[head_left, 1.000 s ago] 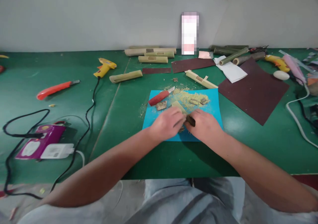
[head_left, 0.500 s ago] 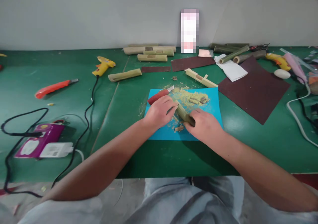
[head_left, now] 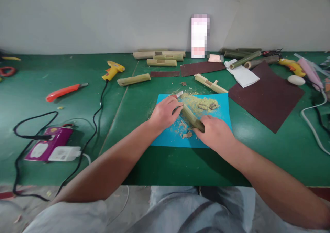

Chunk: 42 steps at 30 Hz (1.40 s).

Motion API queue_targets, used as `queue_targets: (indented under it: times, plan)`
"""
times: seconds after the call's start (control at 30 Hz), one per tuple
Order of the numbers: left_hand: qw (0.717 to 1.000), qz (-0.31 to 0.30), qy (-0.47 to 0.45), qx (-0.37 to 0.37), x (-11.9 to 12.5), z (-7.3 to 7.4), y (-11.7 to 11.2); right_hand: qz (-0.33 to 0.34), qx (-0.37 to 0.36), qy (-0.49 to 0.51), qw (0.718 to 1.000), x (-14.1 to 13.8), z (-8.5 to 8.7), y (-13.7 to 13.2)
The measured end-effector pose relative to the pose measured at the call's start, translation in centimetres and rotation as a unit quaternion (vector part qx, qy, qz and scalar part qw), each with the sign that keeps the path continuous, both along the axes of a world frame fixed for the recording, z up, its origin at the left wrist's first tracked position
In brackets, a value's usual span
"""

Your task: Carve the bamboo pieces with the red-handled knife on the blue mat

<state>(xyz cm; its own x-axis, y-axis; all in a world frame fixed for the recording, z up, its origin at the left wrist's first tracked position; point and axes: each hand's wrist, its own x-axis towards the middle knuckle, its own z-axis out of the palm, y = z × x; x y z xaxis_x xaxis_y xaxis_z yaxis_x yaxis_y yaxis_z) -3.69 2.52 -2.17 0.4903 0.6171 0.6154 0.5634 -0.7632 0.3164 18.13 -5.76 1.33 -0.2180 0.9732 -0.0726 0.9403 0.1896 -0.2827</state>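
My left hand (head_left: 165,112) is closed over the red-handled knife, whose blade tip (head_left: 179,94) sticks out past my fingers. My right hand (head_left: 215,133) grips the near end of a short green bamboo piece (head_left: 190,117), which lies slanted on the blue mat (head_left: 221,117). The bamboo's far end touches my left fingers. Yellowish shavings and small bamboo chips (head_left: 203,105) lie heaped on the mat just beyond both hands.
On the green table (head_left: 129,109) lie a yellow glue gun (head_left: 112,70), an orange utility knife (head_left: 65,91), several bamboo tubes (head_left: 160,58), brown sandpaper sheets (head_left: 268,95), a purple box with charger (head_left: 51,148) and black cables (head_left: 92,116). A second glue gun (head_left: 290,65) lies far right.
My left hand moved away from the right hand to the red knife and closed over it. The bamboo piece now shows between my hands, held by my right hand.
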Motion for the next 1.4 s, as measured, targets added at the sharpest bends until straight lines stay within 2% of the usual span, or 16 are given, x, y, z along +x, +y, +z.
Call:
queue_targets:
  times: [0.17, 0.27, 0.37, 0.53, 0.57, 0.7, 0.83, 0.97, 1.07, 1.2, 1.33, 1.4]
  plan:
    - [1.000, -0.005, -0.005, -0.011, 0.4, -0.1, 0.0, -0.004, 0.020, 0.030, 0.999, 0.2, -0.7, 0.6]
    - [0.999, 0.008, -0.016, -0.031, 0.3, -0.1, 0.2, 0.005, 0.027, 0.041, 0.999, 0.5, -0.6, 0.5]
    - [0.999, 0.006, -0.025, -0.032, 0.8, 0.0, -0.6, 0.012, 0.024, 0.052, 0.998, 0.6, -0.4, 0.3]
    - [0.994, -0.102, 0.030, -0.040, 2.6, 0.2, -3.0, 0.010, 0.015, 0.082, 0.997, 0.6, -0.5, 0.4]
    - [0.993, -0.106, 0.035, -0.035, 2.8, 0.2, -3.2, 0.008, 0.014, 0.082, 0.996, 0.6, -0.5, 0.5]
    - [0.998, -0.049, 0.026, -0.015, 2.8, 0.4, -3.0, -0.002, 0.021, 0.074, 0.997, 0.4, -0.7, 0.6]
    - [0.995, -0.087, 0.044, -0.028, 2.7, 0.4, -2.9, 0.005, 0.027, 0.072, 0.997, 0.2, -0.7, 0.4]
    - [0.998, -0.052, 0.015, -0.017, 2.8, 0.4, -3.1, 0.002, 0.020, 0.066, 0.998, 0.1, -0.5, 0.1]
    - [0.994, -0.096, 0.037, -0.023, 2.9, 0.4, -3.3, 0.003, 0.013, 0.063, 0.998, -0.1, -0.5, 0.0]
    - [0.999, -0.046, 0.010, -0.020, 2.7, 0.4, -3.4, 0.001, 0.021, 0.057, 0.998, -0.2, -0.5, -0.2]
    - [0.995, -0.084, 0.038, -0.047, 2.7, 0.5, -3.5, 0.005, 0.017, 0.051, 0.999, -0.2, -0.4, -0.2]
    - [0.998, -0.056, 0.022, -0.035, 2.6, 0.5, -3.6, 0.003, 0.014, 0.046, 0.999, -0.2, -0.4, -0.2]
